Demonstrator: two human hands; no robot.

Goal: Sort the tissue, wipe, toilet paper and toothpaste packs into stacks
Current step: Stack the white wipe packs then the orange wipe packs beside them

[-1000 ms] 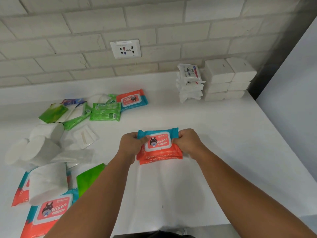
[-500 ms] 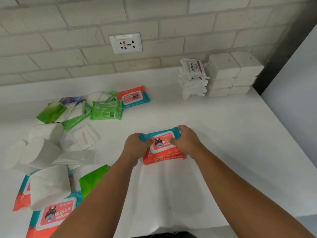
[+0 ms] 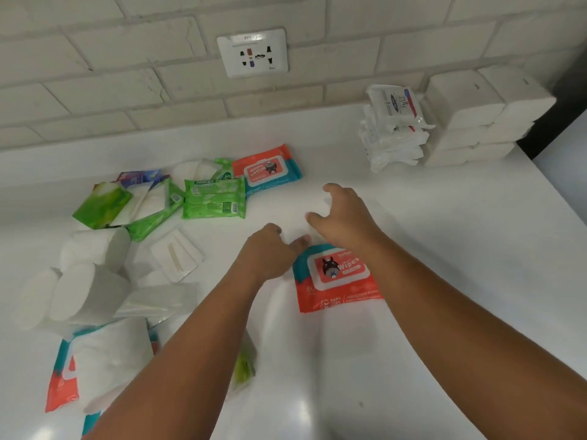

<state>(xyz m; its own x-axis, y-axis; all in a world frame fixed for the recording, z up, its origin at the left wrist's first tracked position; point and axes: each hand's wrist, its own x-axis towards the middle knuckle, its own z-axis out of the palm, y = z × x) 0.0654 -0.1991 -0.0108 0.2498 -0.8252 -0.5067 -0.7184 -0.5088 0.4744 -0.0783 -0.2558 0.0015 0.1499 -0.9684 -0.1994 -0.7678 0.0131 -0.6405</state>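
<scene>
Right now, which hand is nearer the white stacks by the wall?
Right. The right hand is in front of the stacks, to their left; the left hand lies farther left and nearer the person.

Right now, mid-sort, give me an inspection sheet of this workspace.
Surface: white counter, smooth.
Job's things: orange wipes pack flat at centre; white stacks back right.
Clutter: unsorted green packs, toilet rolls and a second orange pack on the left.
Grips: left hand at the centre pack's far corner, hold unclear; right hand open, holding nothing.
Cables: nothing seen.
Surroundings: brick wall, wall socket.
</scene>
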